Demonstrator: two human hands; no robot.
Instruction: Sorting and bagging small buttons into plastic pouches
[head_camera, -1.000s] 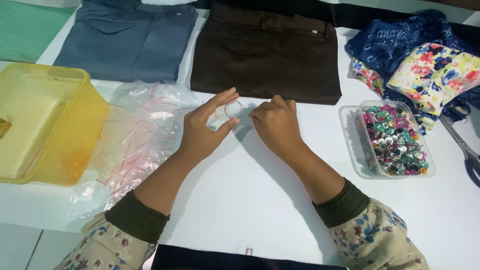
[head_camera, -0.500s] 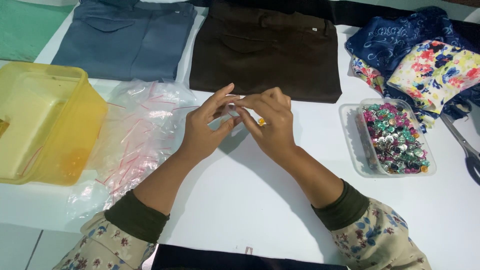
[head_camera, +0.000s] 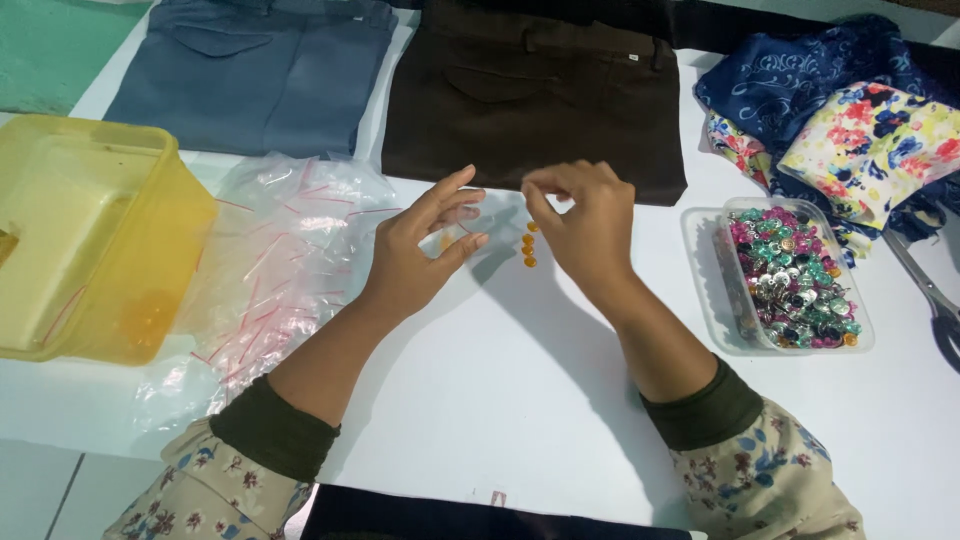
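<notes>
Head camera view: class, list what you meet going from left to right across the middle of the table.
Yellow tub → heap of clear small bags → left hand → small orange beads → right hand → clear tray of coloured beads → scissors.

White table (head_camera: 520, 400) bearing: yellow plastic tub (head_camera: 90, 235) at left; heap of small clear bags (head_camera: 270, 270); blue trousers (head_camera: 250, 75) and brown trousers (head_camera: 540, 95); orange beads (head_camera: 528, 246); clear tray of coloured beads (head_camera: 790, 278); folded printed fabrics (head_camera: 850, 130); scissors (head_camera: 925, 290).
</notes>
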